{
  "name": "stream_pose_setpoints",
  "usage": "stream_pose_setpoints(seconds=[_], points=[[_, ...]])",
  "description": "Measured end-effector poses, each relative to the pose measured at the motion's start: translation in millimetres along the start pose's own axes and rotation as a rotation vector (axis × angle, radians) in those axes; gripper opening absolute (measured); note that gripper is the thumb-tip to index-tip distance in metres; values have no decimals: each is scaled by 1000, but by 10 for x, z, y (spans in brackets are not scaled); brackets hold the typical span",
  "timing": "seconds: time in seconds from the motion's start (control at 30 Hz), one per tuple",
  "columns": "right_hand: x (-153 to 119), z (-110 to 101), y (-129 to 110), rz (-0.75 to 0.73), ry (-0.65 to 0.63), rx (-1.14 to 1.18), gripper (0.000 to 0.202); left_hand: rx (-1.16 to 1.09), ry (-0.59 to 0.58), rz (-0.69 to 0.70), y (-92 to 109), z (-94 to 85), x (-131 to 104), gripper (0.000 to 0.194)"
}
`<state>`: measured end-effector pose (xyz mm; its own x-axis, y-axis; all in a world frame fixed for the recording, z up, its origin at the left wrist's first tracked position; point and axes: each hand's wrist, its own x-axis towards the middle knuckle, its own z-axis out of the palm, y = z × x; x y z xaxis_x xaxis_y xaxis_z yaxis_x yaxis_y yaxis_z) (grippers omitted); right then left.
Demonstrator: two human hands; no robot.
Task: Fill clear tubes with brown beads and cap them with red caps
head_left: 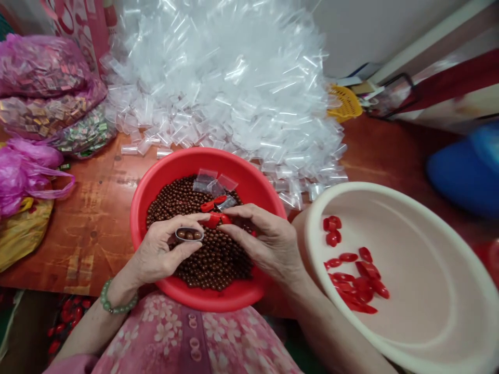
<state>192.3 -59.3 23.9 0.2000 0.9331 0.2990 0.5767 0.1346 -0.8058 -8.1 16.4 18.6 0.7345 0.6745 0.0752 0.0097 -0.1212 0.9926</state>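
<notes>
My left hand (163,244) is closed around a small clear oval plastic tube (189,235), with brown balls showing at its end. Its index fingertip reaches a red plastic cap (213,220), which my right hand (265,236) pinches between thumb and fingers. Both hands are over a red basin (140,208) of small brown balls (214,265). Another red cap piece (213,203) and several clear tubes (205,177) lie on the balls just beyond my fingers.
A big heap of clear plastic tubes (226,78) covers the far table. At right stands a cream tub (421,249) with several red caps (362,285). Pink bags (42,67) of small wrapped pieces sit at left. A yellow basket (345,103) and a blue object (468,171) are farther right.
</notes>
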Motion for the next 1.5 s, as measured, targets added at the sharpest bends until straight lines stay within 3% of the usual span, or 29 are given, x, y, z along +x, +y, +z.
stream_pose_setpoints(seconds=[0.13, 0.27, 0.5, 0.67, 0.8, 0.97, 1.27, 1.4, 1.5], points=[[-9, 147, -15, 9, 134, 160, 9, -143, -19, -70, 8, -21, -2, 11], [-33, 234, -1, -12, 195, 137, 14, -258, -15, -113, 6, -9, -4, 12], [-15, 180, 101, 0, 26, 226, 24, -384, -8, -181, -4, -20, 4, 15], [130, 76, -59, 90, 51, 248, 21, -395, 27, -242, -13, 20, 32, 15], [244, 129, -205, -74, -62, 173, 22, -389, 29, -308, -50, 51, 34, 15], [311, 237, -271, -245, -181, 76, 23, -406, 22, -243, -113, 53, 32, 15], [295, 265, -231, -303, -243, -112, 23, -353, 5, -271, -158, 43, 31, 10], [260, 235, -199, -388, -354, -221, 38, -336, -22, -230, -170, 40, 42, 9], [238, 239, -154, -409, -353, -214, 46, -330, -44, -218, -160, 31, 51, 9]])
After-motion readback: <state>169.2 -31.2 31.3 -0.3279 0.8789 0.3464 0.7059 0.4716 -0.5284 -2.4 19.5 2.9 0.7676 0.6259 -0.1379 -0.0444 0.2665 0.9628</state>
